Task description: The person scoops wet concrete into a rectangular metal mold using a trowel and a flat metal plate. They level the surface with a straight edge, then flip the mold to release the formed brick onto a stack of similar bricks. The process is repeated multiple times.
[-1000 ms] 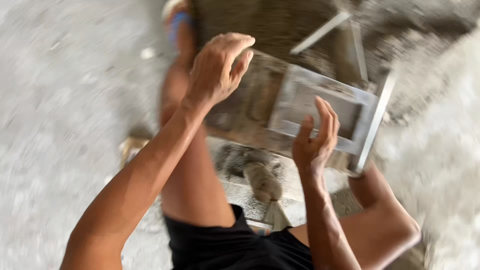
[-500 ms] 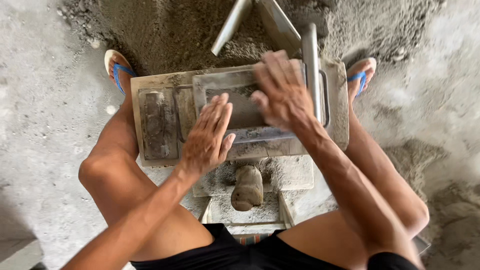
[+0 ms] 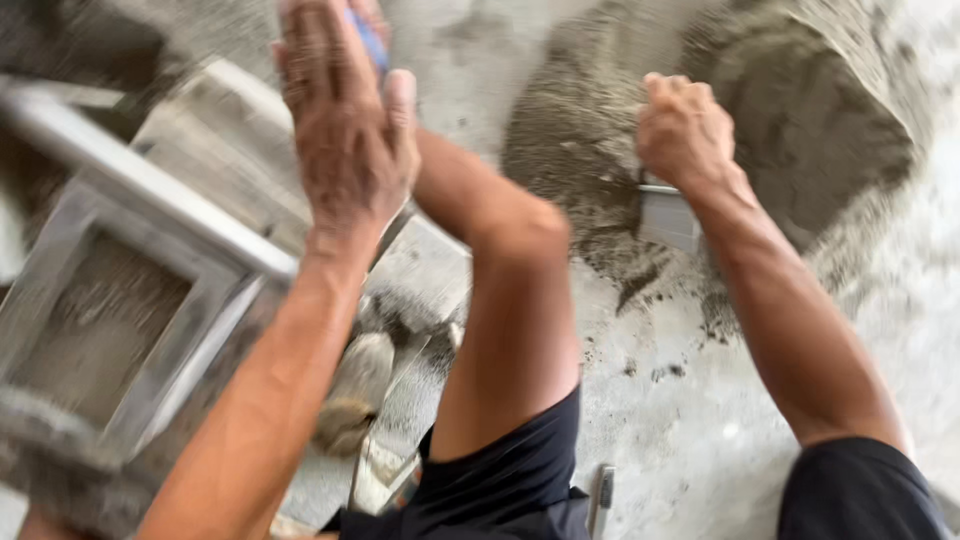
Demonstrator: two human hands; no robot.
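My left hand [image 3: 345, 120] is raised with flat, spread fingers above the grey metal brick mould [image 3: 150, 300] at the left; it holds nothing. The mould's open cavity [image 3: 95, 335] holds grey mix. My right hand [image 3: 685, 130] is closed on the handle of a grey metal scoop [image 3: 668, 215] whose blade is dug into the edge of the wet sand-cement pile [image 3: 760, 130] at the upper right. My bare right knee [image 3: 520, 240] rises between the two arms.
A blue sandal [image 3: 368, 40] shows behind my left hand. A mix-caked lever part [image 3: 355, 385] sits under the mould. The ground [image 3: 680, 440] is rough grey concrete with scattered clumps of mix. The frame is motion-blurred.
The view has swung right, so the mould now lies at the left. My right hand left the mould and now grips the scoop in the pile. My left hand lifted off the mould.
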